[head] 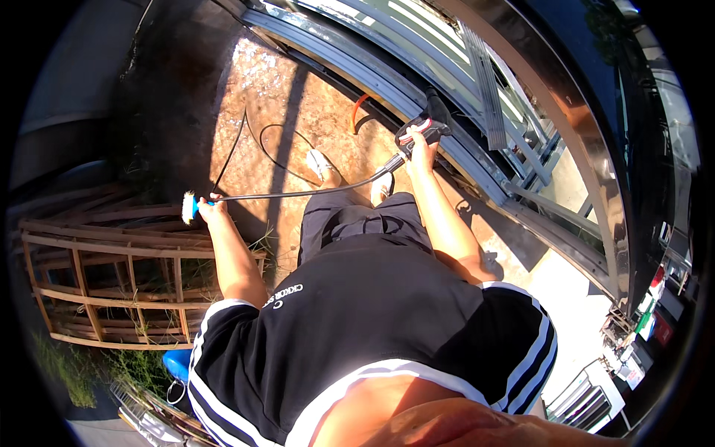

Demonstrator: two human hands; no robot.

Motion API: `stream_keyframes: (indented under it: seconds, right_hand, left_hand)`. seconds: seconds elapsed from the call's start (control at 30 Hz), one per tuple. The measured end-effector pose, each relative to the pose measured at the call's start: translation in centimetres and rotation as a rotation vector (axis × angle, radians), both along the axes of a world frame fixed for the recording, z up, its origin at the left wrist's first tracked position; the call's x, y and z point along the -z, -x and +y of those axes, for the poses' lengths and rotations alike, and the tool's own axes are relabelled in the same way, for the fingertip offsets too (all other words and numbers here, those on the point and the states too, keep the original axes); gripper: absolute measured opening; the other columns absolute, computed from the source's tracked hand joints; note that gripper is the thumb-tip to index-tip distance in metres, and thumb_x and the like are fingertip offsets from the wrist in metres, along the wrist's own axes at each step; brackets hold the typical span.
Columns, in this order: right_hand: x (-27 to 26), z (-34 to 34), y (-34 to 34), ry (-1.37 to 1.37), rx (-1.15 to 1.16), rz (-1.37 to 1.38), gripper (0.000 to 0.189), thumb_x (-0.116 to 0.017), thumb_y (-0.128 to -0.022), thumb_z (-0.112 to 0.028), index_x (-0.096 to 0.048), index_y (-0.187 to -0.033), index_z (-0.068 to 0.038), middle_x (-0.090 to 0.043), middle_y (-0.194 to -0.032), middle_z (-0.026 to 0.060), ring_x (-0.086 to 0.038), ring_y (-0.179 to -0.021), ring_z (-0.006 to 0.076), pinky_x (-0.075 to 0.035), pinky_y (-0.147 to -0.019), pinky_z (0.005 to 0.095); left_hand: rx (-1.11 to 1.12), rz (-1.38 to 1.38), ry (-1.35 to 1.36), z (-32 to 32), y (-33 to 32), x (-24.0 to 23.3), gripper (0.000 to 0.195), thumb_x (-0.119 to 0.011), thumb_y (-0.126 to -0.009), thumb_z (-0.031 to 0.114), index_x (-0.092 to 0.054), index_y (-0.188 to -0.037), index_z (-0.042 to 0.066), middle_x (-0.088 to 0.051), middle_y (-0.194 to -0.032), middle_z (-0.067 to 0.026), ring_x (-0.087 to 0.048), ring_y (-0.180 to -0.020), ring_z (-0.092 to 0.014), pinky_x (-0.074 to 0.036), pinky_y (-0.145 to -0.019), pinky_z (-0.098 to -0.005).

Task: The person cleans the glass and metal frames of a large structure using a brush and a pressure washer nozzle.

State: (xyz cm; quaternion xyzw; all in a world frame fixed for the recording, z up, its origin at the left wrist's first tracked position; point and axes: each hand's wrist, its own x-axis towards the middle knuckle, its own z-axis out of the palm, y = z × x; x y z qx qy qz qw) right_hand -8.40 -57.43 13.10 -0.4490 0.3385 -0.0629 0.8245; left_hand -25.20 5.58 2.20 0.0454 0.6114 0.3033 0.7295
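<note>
My left hand point(213, 208) is out to the left, closed on a blue-handled brush point(195, 207) with pale bristles. A black hose point(296, 194) also passes at its fingers; whether they grip it is hard to tell. My right hand point(422, 151) is wrapped around the grip of a black spray gun point(431, 129) with a red-and-white part by the fingers. The hose joins the gun at its lower end and crosses in front of my thighs. The gun's dark front end lies over the edge of a long metal frame point(475, 181).
Wet brown ground point(257, 67) carries loops of hose and an orange pipe or hose point(357, 114). Wooden crate-like frames point(111, 302) stand at left, near a blue container point(177, 364). A large dark, shiny panel point(603, 139) curves along the right. My shoes point(319, 163) are close to the metal frame.
</note>
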Motion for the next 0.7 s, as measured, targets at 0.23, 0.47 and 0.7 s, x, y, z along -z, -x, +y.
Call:
stream_keyframes:
  seconds: [0.23,0.47,0.7]
  right_hand:
    - [7.5,5.9,-10.6,0.818,-0.274,0.103,0.026,-0.064,-0.077,-0.005,-0.052,-0.1,-0.006,-0.061,-0.075,0.0045,-0.058,-0.055,0.0135,-0.048,-0.053,0.0281]
    - [6.1,11.3,-13.3,1.05,-0.488,0.324,0.031,-0.064,-0.077,-0.021,-0.057,-0.102,-0.003,-0.064,-0.078,0.0121,-0.064,-0.073,0.0251,-0.049,-0.072,0.0364]
    - [7.7,14.2,-14.1,1.111,-0.452,0.336,0.034,-0.064,-0.079,-0.025,-0.056,-0.105,-0.004,-0.064,-0.083,0.0138,-0.064,-0.078,0.0273,-0.049,-0.074,0.0375]
  left_hand:
    - [0.069,0.168,0.127,-7.1,2.3,3.5,0.018,-0.052,-0.094,0.024,-0.043,-0.079,0.021,-0.044,-0.053,-0.0012,-0.045,-0.044,-0.014,-0.041,-0.039,-0.0275]
    - [0.175,0.133,0.107,-9.7,1.8,4.4,0.022,-0.048,-0.096,0.024,-0.045,-0.075,0.018,-0.044,-0.054,-0.0009,-0.044,-0.046,-0.015,-0.038,-0.041,-0.0288]
    - [0.24,0.137,0.057,-7.1,-2.5,5.3,0.03,-0.042,-0.098,0.037,-0.051,-0.079,0.015,-0.047,-0.058,-0.0029,-0.045,-0.051,-0.018,-0.039,-0.046,-0.0304]
